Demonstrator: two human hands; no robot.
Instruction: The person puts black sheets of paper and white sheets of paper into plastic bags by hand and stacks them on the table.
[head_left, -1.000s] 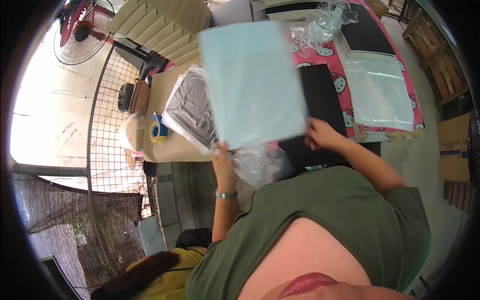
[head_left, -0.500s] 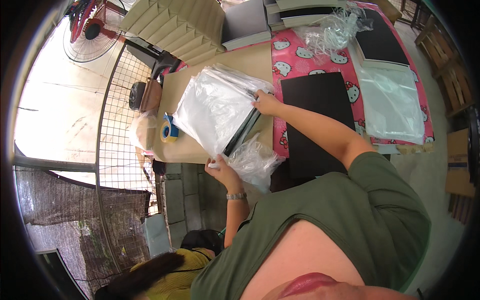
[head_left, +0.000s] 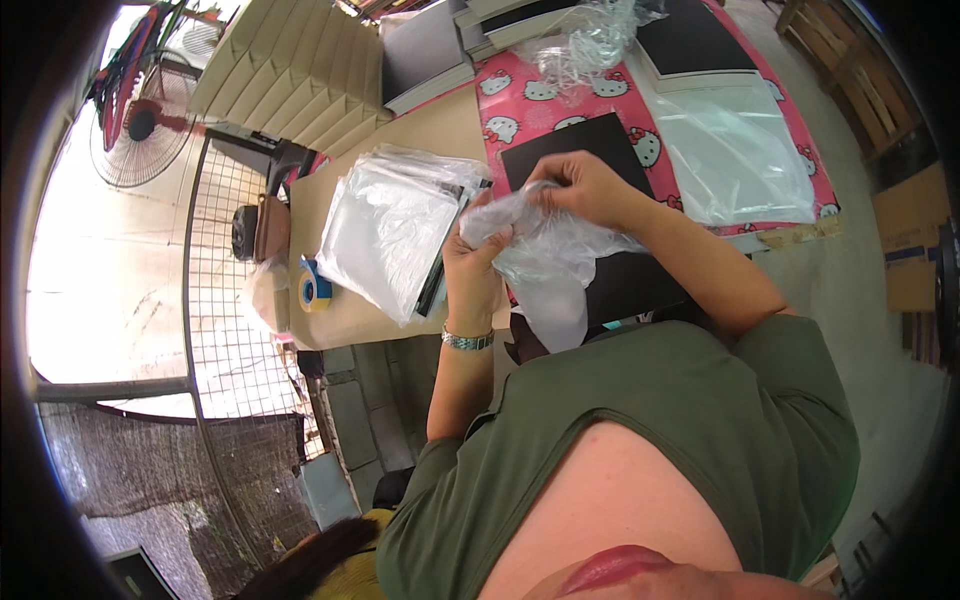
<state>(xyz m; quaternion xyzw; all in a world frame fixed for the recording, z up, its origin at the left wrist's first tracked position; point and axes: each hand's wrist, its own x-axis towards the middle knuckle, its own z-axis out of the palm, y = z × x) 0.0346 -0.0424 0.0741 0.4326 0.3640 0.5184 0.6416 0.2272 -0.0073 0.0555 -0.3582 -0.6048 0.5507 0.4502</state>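
Observation:
A crumpled clear plastic bag (head_left: 560,265) hangs between my two hands in front of my chest. My left hand (head_left: 474,262), with a metal watch at its wrist, is closed on the bag's upper left part, thumb on top. My right hand (head_left: 585,190) pinches its upper edge, fingers curled. Left of the hands, a pile of plastic-wrapped flat items (head_left: 385,235) with dark edges lies on brown paper (head_left: 390,333). Behind the bag, a black flat cover (head_left: 625,290) lies partly hidden on a pink patterned table cover (head_left: 643,150).
A blue tape dispenser (head_left: 314,288) sits at the paper's left edge. Folded brown stacks (head_left: 285,80) and grey-covered books (head_left: 428,60) stand at the back. Clear plastic sleeves (head_left: 740,165) lie to the right. At the lower left is another person in yellow (head_left: 350,560).
Both hands have left the wrapped pile and moved right. They have lifted the crumpled plastic bag from the table's near edge and now hold it up between them. My view has shifted.

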